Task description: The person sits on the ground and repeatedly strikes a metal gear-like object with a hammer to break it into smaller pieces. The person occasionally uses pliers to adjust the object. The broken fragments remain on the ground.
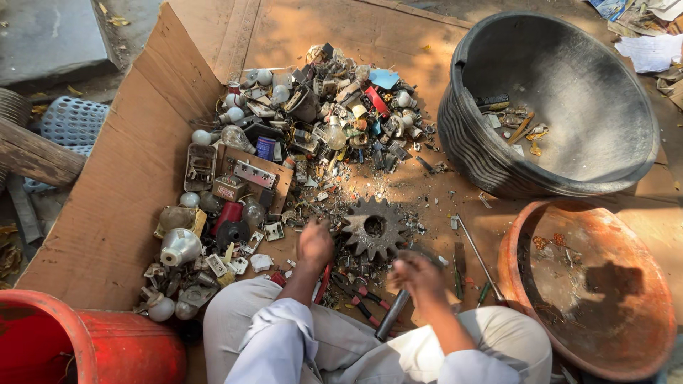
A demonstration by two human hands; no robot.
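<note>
The person is sitting at the edge of a cardboard sheet [121,206], both forearms reaching forward over the knees. The left hand [314,244] is reaching down, palm under, fingers curled onto small scrap just left of a rusty gear [375,227]; whether it is pinching a piece I cannot tell. The right hand [416,274] is hanging a little lower and to the right, blurred, fingers wrapped round the grey handle of a hammer [393,313] that is slanting down toward the lap. The one gear is lying flat on the cardboard between the two hands, just ahead of them. Beyond it a scrap pile [313,121] is spreading out, with about ten bulbs showing among broken fittings; an exact count is not possible. Red-handled pliers [364,302] are lying by the knees. Three tubs are standing around: a black tub [469,135] holding a few bits at upper right, a rusty orange tub [512,277] at lower right, and a red tub [107,341] at lower left.
</note>
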